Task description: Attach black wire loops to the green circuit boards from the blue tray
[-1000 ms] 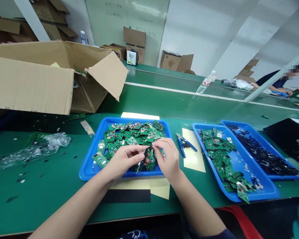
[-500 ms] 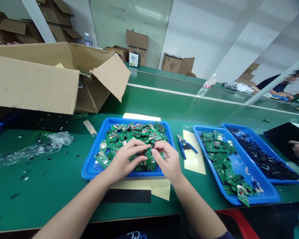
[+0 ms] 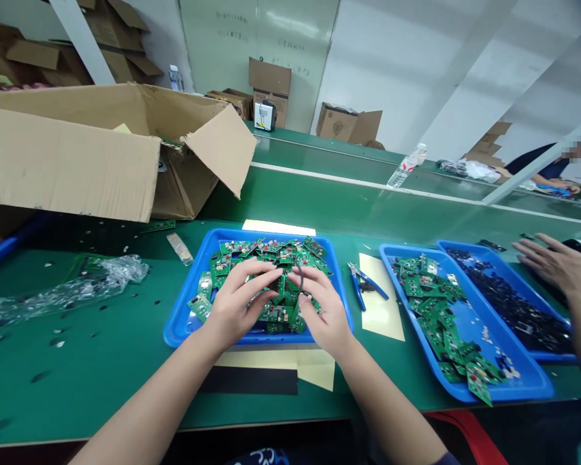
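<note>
My left hand (image 3: 239,300) hovers over the pile of green circuit boards (image 3: 277,314), its thumb and fingers curved and apart. The fingertips are close to a board, and I see nothing clearly gripped. Across from it, my right hand (image 3: 326,313) has a thin, dark, curved strip (image 3: 301,276) at its fingers; its exact kind is too small to tell. The boards fill a blue tray (image 3: 178,323) between my forearms. Blue-handled nippers (image 3: 363,284) lie with jaws apart on yellow paper (image 3: 386,314), right of my right hand.
Right of the paper, a second blue tray (image 3: 465,381) holds more boards; another tray (image 3: 556,356) holds black parts. A co-worker's hand (image 3: 556,265) reaches over there. A large carton (image 3: 68,161) stands back left, near crumpled plastic wrap (image 3: 101,278). A bottle (image 3: 407,166) leans behind.
My fingertips have moved apart from their close pinch around a small dark piece, and the dark strip now shows at my right fingers. The co-worker's hand has come further into view.
</note>
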### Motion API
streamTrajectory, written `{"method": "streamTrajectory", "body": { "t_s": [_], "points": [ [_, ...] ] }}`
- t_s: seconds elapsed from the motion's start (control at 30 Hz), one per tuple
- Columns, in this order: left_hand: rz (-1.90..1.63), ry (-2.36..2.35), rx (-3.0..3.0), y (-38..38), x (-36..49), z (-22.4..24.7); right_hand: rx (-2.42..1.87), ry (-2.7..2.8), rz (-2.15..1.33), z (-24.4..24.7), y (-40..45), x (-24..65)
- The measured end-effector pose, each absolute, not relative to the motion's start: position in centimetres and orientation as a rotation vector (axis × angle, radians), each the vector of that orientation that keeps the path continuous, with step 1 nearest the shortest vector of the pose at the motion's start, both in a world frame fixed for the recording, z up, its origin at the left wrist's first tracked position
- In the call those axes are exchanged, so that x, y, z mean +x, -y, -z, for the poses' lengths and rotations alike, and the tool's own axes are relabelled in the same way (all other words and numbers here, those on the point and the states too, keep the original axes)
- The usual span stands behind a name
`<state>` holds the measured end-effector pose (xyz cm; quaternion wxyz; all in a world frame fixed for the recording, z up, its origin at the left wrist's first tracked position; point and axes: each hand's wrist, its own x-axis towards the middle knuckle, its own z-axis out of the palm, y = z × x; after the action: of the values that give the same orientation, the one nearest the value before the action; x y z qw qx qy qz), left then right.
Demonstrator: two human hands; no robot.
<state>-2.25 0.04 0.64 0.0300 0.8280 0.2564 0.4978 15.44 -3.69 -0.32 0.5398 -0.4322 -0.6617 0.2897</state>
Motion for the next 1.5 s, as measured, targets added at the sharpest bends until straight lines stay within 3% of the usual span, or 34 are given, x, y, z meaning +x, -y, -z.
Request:
{"method": "streamTrajectory", "body": {
  "t_s": [0.17, 0.27, 0.4, 0.57, 0.67, 0.87, 1.2, 1.3, 1.5],
  "points": [
    [-1.491, -0.706, 2.733, 0.1, -2.3, -0.3, -0.997, 1.087, -1.580, 0.3, 3.2, 15.5],
    [-1.451, -0.703, 2.789, 0.1, -2.3, 0.0, -0.947, 1.060, -1.781, 0.0, 3.2, 15.4],
    [-1.541, -0.765, 2.762, -0.2, -2.6, -0.2, -0.944, 0.913, -1.710, -0.6, 3.1, 15.5],
    [-1.780, -0.827, 2.635, -0.3, -3.0, -1.0, -0.822, 0.688, -1.356, -1.1, 2.7, 16.9],
    [-1.735, -0.751, 2.685, 0.0, -2.9, -0.9, -0.820, 0.666, -1.172, -1.1, 2.6, 17.6],
    [-1.444, -0.625, 2.881, 0.5, -2.3, 0.2, -0.918, 1.190, -1.344, -1.0, 3.3, 17.1],
    [-1.930, -0.944, 2.602, -0.5, -3.1, -1.1, -1.175, 0.983, -1.093, -0.5, 2.4, 17.7],
    [-1.744, -0.768, 2.739, -0.1, -2.7, -0.8, -1.162, 1.152, -0.989, -0.5, 2.5, 17.7],
    [-1.589, -0.710, 2.827, 0.3, -2.3, -0.1, -0.987, 1.449, -1.211, -0.4, 3.2, 16.9]
  ]
}}
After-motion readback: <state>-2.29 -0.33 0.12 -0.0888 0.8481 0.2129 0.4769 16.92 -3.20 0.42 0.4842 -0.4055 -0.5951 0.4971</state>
